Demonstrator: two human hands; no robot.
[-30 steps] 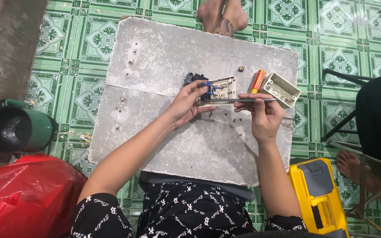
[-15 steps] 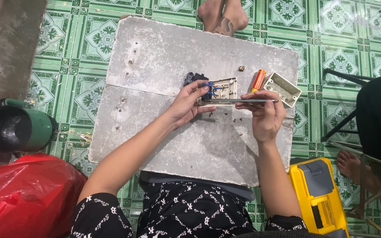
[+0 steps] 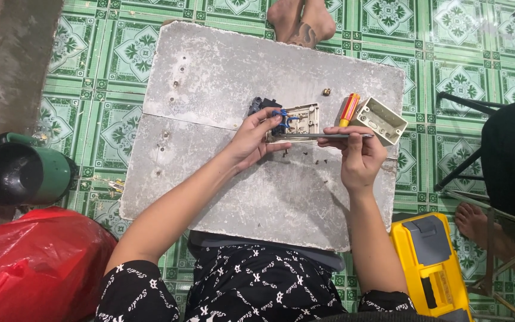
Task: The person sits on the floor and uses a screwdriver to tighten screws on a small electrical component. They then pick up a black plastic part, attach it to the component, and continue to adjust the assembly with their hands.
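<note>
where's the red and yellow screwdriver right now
In the head view the red and yellow screwdriver lies on the grey slab, right of centre, between the beige switch plate and the empty beige plastic box.

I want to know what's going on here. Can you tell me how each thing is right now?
Left hand: holding the switch plate.
Right hand: gripping a thin metal tool, lying level.
Switch plate: back up, blue wires showing.
Beige box: open, empty.
Screwdriver: lying unused.
Green jug: open.
Yellow case: shut.
</note>
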